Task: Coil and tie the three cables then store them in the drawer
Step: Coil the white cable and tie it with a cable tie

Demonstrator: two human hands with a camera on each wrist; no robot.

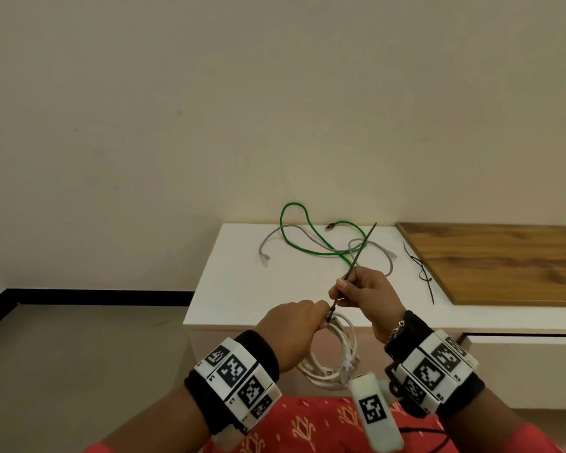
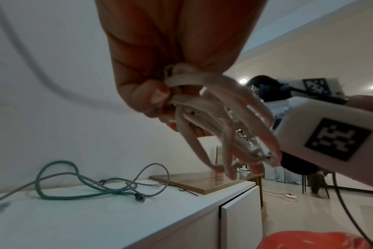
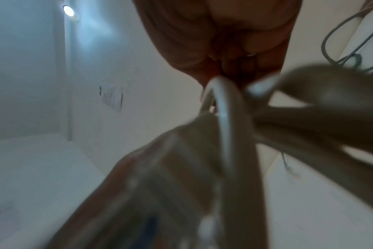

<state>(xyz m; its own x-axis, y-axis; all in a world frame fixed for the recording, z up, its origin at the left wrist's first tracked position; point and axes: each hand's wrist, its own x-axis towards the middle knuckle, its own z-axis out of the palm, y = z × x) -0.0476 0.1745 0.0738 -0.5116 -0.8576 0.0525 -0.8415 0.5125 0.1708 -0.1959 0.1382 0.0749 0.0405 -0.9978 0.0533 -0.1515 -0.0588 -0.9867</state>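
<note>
A coiled white cable [image 1: 332, 361] is gripped at its top by the left hand [image 1: 291, 325], in front of the near edge of the white table [image 1: 242, 289]; the loops hang below the fist. In the left wrist view the fingers [image 2: 151, 96] are seen curled tightly round the gathered strands, with the loops fanning out beneath them. A black cable tie [image 1: 356, 259] is wrapped round the bundle just beside the left hand, and its long tail is pinched between the thumb and fingers of the right hand [image 1: 366, 292], slanting up and away over the table. The right wrist view is blurred and blocked by the white cable, so the right fingers are not made out there.

A green cable [image 1: 311, 237] and a grey cable [image 1: 294, 237] lie loose and tangled together towards the far edge of the table, uncoiled. More black cable ties [image 1: 422, 269] lie near the right edge, beside a wooden board [image 1: 504, 263]. A drawer front [image 1: 530, 364] is seen below the table's near edge on the right.
</note>
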